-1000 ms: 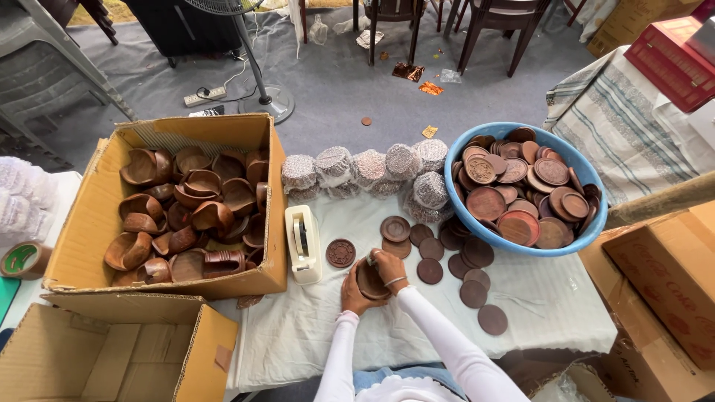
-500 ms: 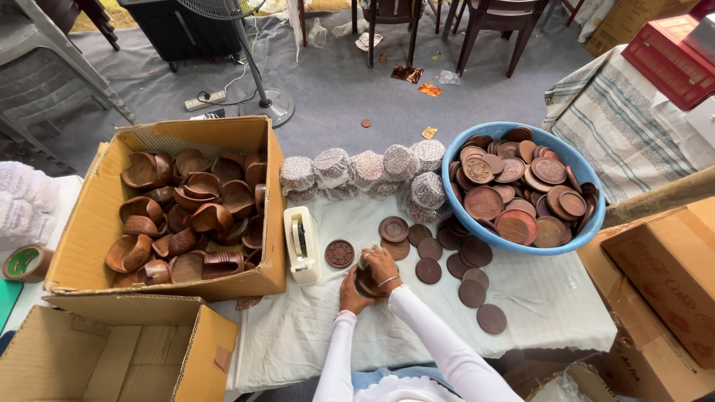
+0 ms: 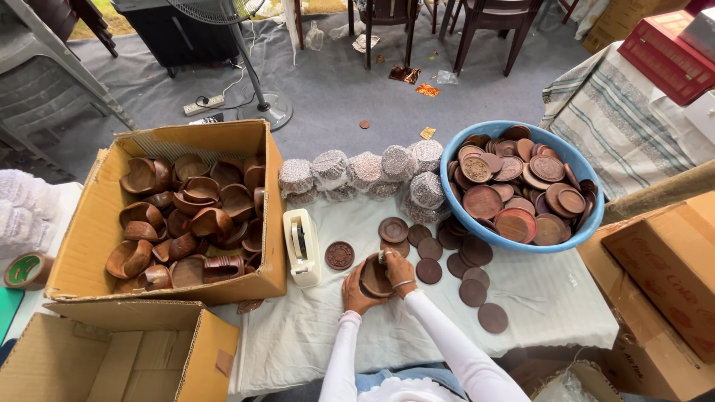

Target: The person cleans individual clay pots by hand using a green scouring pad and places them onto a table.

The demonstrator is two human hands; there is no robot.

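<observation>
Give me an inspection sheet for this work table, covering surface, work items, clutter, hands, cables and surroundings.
Surface: table under white cloth.
Work items: brown wooden bowl held in both hands; loose wooden discs beside it; carved disc; blue basin full of discs; cardboard box of wooden bowls.
Clutter: white tape dispenser; net-wrapped bundles; tape roll.
Hands: left hand and right hand grip the bowl.
Cables: power strip on the floor.
Surroundings: fan stand, chairs, grey carpet.

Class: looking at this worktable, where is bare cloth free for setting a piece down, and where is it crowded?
Free: white cloth right of the loose wooden discs, below the blue basin; also the strip between tape dispenser and left hand. Crowded: around the wrapped bundles.
</observation>
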